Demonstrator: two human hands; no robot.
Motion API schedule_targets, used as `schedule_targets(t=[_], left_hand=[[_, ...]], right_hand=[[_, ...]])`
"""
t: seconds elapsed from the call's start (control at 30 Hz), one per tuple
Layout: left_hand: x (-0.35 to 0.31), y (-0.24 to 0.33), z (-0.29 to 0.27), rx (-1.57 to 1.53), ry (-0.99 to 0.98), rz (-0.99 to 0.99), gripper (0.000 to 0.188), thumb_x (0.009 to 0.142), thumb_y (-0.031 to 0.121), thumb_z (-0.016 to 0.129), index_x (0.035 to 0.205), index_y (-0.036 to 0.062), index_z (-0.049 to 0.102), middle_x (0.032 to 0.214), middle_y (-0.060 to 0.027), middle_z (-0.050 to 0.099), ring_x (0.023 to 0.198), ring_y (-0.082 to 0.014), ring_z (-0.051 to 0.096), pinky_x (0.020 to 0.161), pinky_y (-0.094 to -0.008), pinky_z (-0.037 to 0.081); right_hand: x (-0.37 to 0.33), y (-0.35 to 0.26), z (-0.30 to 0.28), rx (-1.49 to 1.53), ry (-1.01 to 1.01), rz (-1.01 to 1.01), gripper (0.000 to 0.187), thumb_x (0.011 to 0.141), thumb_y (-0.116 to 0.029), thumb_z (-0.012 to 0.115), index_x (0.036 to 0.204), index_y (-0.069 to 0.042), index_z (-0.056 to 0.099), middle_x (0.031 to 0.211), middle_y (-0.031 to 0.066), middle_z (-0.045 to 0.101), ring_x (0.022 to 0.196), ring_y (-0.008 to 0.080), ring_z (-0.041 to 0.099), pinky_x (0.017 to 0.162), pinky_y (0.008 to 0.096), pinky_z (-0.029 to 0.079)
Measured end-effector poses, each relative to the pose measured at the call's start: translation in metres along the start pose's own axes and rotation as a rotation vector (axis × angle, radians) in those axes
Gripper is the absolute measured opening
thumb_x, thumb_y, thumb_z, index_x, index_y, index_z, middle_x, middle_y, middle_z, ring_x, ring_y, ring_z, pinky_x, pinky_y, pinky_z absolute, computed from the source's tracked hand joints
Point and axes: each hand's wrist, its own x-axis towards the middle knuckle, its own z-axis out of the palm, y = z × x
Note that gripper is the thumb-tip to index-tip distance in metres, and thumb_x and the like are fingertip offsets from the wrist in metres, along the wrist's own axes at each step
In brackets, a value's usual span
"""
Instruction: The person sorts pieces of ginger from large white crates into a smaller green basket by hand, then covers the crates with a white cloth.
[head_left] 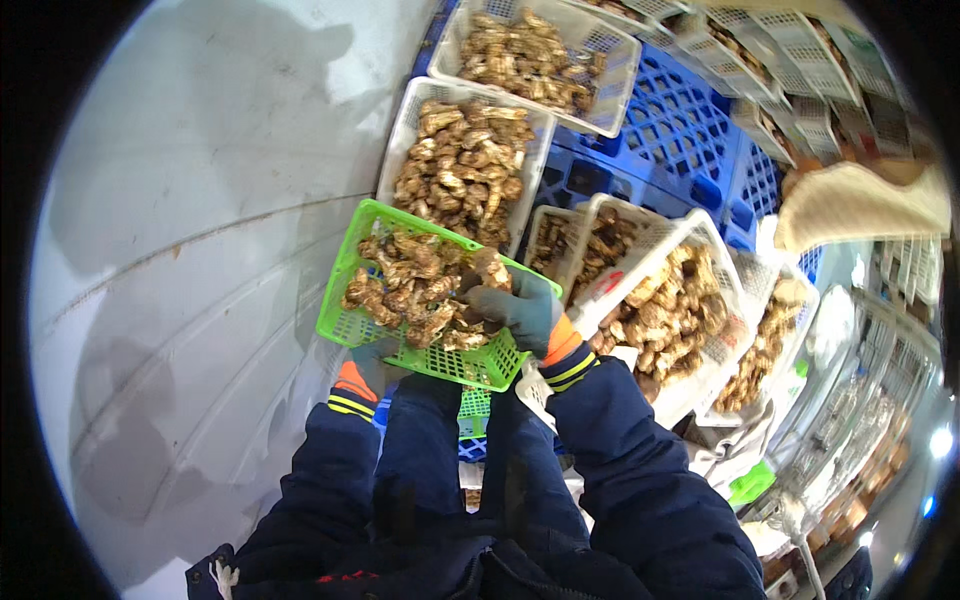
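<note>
A bright green plastic basket point(350, 325) is tilted in front of me, above my knees, with several knobbly brown mushrooms point(405, 285) in it. My left hand point(372, 365), in a dark glove with an orange cuff, grips the basket's near left edge; its fingertips are hidden under the rim. Over the basket's right side, my gloved right hand point(520, 308) is closed around a pale-brown mushroom point(490, 268). Other mushrooms lie just below its fingers.
White crates point(388, 150) heaped with mushrooms stand beyond the basket on blue pallets point(670, 115). More mushroom crates point(735, 255) lean at the right. A pale wall point(200, 220) runs along the left. Stacked white crates point(800, 50) line the far right.
</note>
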Motion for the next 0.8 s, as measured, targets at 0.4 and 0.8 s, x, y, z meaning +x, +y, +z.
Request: schedule_targets(t=[0.4, 0.8], left_hand=[[-0.062, 0.077, 0.096, 0.569, 0.124, -0.018, 0.028, 0.087, 0.008, 0.051, 0.112, -0.0054, 0.053, 0.112, -0.0200, 0.057, 0.098, -0.0290, 0.060, 0.081, -0.0410, 0.056], [-0.072, 0.020, 0.202, 0.765, 0.048, 0.033, 0.026, 0.088, 0.013, 0.054, 0.110, -0.0014, 0.052, 0.109, -0.0142, 0.057, 0.099, -0.0280, 0.059, 0.082, -0.0422, 0.054]], right_hand=[[-0.126, 0.027, -0.023, -0.573, 0.694, -0.577, 0.053, 0.081, -0.021, 0.064, 0.127, -0.001, 0.046, 0.125, 0.0231, 0.050, 0.114, 0.0358, 0.051, 0.096, 0.0395, 0.041], [-0.278, 0.171, -0.124, 0.110, 1.256, -0.366, 0.063, 0.082, -0.020, 0.067, 0.133, 0.002, 0.038, 0.123, 0.0176, 0.053, 0.110, 0.0231, 0.053, 0.089, 0.0350, 0.044]])
